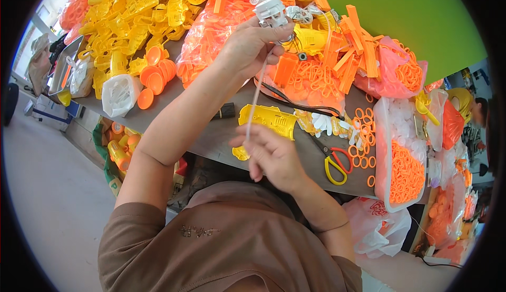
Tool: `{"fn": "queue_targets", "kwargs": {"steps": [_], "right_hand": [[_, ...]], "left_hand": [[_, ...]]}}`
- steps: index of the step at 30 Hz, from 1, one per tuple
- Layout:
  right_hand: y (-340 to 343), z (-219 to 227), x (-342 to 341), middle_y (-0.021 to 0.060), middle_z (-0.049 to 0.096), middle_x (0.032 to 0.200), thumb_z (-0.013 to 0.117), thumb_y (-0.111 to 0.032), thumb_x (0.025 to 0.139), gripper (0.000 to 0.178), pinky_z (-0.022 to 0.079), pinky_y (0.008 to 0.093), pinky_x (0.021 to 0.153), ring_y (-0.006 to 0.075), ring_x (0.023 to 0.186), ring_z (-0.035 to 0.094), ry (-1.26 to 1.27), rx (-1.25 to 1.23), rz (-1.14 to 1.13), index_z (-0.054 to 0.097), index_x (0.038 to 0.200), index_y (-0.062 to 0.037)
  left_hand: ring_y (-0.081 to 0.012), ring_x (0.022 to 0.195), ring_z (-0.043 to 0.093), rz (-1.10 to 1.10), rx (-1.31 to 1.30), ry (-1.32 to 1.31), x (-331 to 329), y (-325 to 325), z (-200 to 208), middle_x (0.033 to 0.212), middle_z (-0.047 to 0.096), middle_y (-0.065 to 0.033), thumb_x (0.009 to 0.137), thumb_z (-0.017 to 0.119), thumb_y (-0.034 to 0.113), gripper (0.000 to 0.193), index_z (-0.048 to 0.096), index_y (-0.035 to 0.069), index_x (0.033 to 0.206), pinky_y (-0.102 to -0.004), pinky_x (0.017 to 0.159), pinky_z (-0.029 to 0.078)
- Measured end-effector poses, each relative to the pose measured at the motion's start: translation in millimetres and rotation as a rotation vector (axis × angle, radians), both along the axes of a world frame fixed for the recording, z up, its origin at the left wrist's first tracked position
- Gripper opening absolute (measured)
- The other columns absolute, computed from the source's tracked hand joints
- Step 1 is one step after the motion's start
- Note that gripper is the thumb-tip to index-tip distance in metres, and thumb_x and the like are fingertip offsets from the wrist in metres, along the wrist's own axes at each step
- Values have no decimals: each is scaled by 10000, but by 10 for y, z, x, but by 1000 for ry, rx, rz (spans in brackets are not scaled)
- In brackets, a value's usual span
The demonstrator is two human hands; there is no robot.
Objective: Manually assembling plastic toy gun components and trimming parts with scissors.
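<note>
Up over the parts pile, my left hand (253,44) is closed around a white plastic mechanism (271,13) with wires near it. A thin pale strand (256,93) runs from beneath that hand down to my right hand (273,156), whose thumb and fingers are pinched on its lower end. Just beyond the right hand lies a yellow half-shell (271,121), hollow side showing, on the grey-brown table (211,140). A smaller yellow piece (241,153) sits partly behind the right fingers. Scissors (336,165) with red and yellow handles lie to the right.
Yellow shells (142,13) are heaped at the far left. Orange strips (361,44) and bagged orange links (316,81) fill the back. Orange caps (154,76) lie beside a white container (120,94). A clear bin (387,150) of orange rings stands right, near loose rings (363,134).
</note>
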State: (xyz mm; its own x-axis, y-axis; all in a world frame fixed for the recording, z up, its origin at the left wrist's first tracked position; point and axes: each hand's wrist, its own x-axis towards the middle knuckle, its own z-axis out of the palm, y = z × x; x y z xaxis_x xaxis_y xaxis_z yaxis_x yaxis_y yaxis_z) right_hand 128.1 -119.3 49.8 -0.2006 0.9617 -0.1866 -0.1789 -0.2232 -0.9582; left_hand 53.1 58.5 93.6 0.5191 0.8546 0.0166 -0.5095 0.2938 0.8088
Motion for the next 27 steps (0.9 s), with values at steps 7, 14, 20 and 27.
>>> {"fn": "queue_targets", "kwargs": {"steps": [7, 14, 20, 27], "right_hand": [[372, 68, 468, 92, 625, 842, 521, -150, 924, 236, 422, 226, 450, 83, 510, 512, -413, 329, -405, 583, 1082, 14], [865, 382, 677, 3, 564, 663, 598, -217, 883, 237, 345, 197, 421, 48, 490, 464, -278, 168, -285, 645, 938, 8], [1218, 574, 777, -20, 537, 613, 651, -182, 826, 186, 335, 201, 451, 49, 488, 449, -565, 322, -319, 695, 901, -18], [1245, 820, 802, -12, 540, 592, 646, -175, 826, 180, 348, 202, 460, 51, 487, 453, -699, 449, -396, 682, 857, -2]], "left_hand": [[-68, 493, 484, -132, 69, 125, -121, -22, 57, 779, 579, -17, 794, 714, 105, 266, 548, 48, 994, -198, 384, 317], [-63, 478, 481, -201, 181, 258, -134, -31, 62, 699, 578, -10, 785, 727, 153, 258, 580, 35, 962, -201, 386, 346], [-85, 456, 500, -122, 277, 277, -94, 272, 156, 653, 570, -19, 790, 717, 153, 263, 572, 23, 967, -219, 397, 381], [-119, 483, 528, -40, 426, 257, -144, 201, 443, 725, 602, -60, 836, 675, 126, 263, 548, 22, 1041, -248, 396, 396]]}}
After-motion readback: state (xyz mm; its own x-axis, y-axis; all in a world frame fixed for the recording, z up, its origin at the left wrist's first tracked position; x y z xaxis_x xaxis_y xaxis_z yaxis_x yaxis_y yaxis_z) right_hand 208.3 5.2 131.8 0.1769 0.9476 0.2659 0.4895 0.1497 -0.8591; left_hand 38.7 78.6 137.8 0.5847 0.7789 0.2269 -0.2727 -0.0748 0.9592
